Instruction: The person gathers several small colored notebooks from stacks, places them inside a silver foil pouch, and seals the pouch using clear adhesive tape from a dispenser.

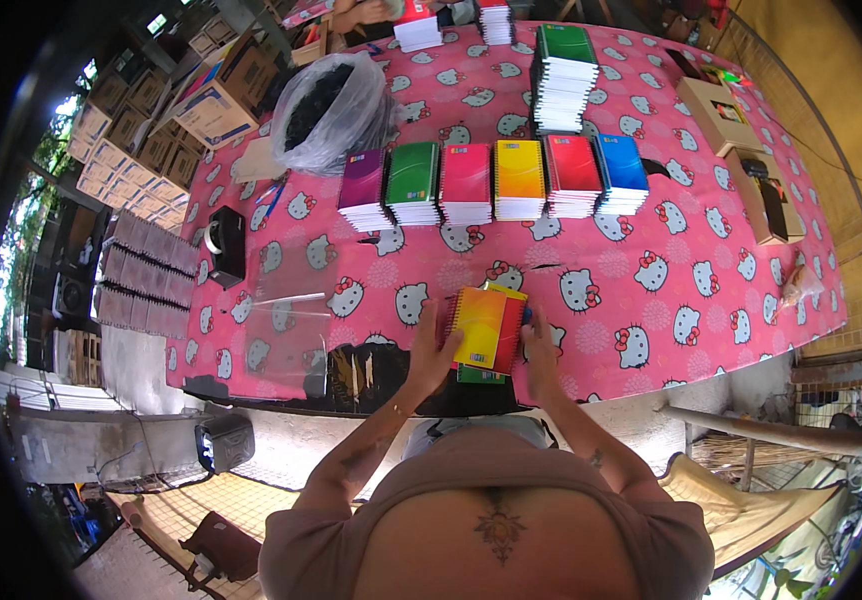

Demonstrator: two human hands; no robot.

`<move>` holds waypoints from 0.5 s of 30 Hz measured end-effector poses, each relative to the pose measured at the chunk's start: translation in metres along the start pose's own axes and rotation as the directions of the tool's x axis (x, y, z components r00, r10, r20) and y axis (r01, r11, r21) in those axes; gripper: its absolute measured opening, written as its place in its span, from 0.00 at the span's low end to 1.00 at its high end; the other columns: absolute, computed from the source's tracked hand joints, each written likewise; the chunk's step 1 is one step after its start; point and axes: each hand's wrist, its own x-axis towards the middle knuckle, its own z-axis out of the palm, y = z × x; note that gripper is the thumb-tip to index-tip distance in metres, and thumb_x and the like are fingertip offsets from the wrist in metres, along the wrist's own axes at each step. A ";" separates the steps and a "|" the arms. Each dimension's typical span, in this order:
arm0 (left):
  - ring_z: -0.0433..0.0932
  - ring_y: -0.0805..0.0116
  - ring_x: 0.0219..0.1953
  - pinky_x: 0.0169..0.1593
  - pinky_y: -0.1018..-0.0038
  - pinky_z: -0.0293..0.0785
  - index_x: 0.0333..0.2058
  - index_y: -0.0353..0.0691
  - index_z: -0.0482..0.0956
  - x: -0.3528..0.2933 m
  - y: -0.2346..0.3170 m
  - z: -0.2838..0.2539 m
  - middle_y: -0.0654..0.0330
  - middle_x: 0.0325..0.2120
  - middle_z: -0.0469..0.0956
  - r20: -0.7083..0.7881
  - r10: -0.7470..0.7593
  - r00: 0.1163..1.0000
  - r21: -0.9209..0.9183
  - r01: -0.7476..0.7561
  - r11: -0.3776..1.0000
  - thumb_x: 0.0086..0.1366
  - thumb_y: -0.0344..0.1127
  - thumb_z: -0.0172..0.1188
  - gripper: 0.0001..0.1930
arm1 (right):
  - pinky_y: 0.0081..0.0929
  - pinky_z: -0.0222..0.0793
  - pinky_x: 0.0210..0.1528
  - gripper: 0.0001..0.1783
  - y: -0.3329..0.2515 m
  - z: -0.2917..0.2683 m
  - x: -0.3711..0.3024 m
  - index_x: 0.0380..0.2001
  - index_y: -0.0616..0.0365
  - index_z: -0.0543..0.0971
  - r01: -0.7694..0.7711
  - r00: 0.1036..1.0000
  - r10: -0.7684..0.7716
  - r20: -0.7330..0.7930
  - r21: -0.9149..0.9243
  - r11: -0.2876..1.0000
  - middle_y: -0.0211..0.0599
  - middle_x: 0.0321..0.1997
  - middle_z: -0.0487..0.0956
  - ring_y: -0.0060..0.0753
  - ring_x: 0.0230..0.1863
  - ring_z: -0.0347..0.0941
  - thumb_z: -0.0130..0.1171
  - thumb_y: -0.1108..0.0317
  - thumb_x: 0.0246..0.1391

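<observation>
A small loose stack of spiral notebooks lies at the near edge of the table, between my two hands. A yellow notebook (481, 330) is on top, tilted slightly. Under it a red notebook (515, 338) shows on the right, and a green notebook (481, 376) sticks out at the near side. My left hand (433, 345) grips the stack's left edge, its thumb near the yellow cover. Against the right edge, my right hand (541, 345) holds the stack with partly hidden fingers. The lower notebooks are mostly covered.
Beyond my hands, several notebook stacks stand in a row, including a purple stack (363, 180) and a blue stack (621, 170). Behind them rises a taller green-topped stack (565, 85). A plastic bag (356, 120), black tape dispenser (226, 245) and clear sheets (286, 345) lie leftward; cardboard boxes (761, 190) sit right.
</observation>
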 end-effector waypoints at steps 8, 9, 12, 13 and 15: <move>0.58 0.43 0.70 0.70 0.58 0.54 0.70 0.34 0.53 0.106 -0.034 -0.025 0.41 0.67 0.60 -0.159 0.142 0.977 0.149 -0.119 0.982 0.66 0.33 0.57 0.36 | 0.42 0.43 0.75 0.38 0.000 -0.002 0.029 0.72 0.59 0.52 0.198 0.975 -0.221 -0.013 -0.386 0.901 0.54 0.77 0.45 0.52 0.78 0.41 0.56 0.66 0.63; 0.58 0.43 0.69 0.70 0.57 0.55 0.69 0.35 0.54 0.139 -0.039 -0.051 0.42 0.67 0.60 -0.211 0.208 0.955 0.338 -0.128 0.932 0.65 0.33 0.57 0.36 | 0.44 0.44 0.75 0.37 -0.021 -0.005 0.039 0.71 0.57 0.55 0.188 0.946 -0.318 -0.071 -0.678 0.710 0.56 0.76 0.47 0.56 0.77 0.42 0.57 0.68 0.62; 0.59 0.47 0.69 0.68 0.53 0.59 0.68 0.39 0.59 0.196 -0.063 -0.112 0.48 0.67 0.61 -0.196 0.216 0.957 0.782 0.019 0.623 0.62 0.30 0.57 0.35 | 0.55 0.46 0.73 0.40 -0.088 -0.033 0.094 0.71 0.53 0.56 0.447 0.729 -0.671 0.133 -0.835 0.320 0.55 0.77 0.47 0.60 0.77 0.42 0.57 0.73 0.55; 0.62 0.50 0.68 0.67 0.52 0.59 0.67 0.40 0.61 0.198 -0.078 -0.128 0.49 0.66 0.63 -0.124 0.173 0.977 0.783 -0.011 0.622 0.63 0.29 0.56 0.33 | 0.58 0.46 0.73 0.42 -0.105 -0.046 0.116 0.71 0.52 0.56 0.421 0.662 -0.726 0.185 -0.893 0.157 0.53 0.77 0.47 0.59 0.77 0.42 0.57 0.75 0.53; 0.70 0.53 0.62 0.63 0.52 0.65 0.65 0.42 0.66 0.194 -0.093 -0.149 0.50 0.60 0.71 -0.058 0.184 0.981 0.769 -0.074 0.635 0.64 0.27 0.55 0.29 | 0.62 0.43 0.73 0.43 -0.133 -0.064 0.155 0.72 0.49 0.56 0.287 0.666 -0.732 0.140 -0.955 0.078 0.45 0.78 0.49 0.54 0.78 0.42 0.54 0.77 0.52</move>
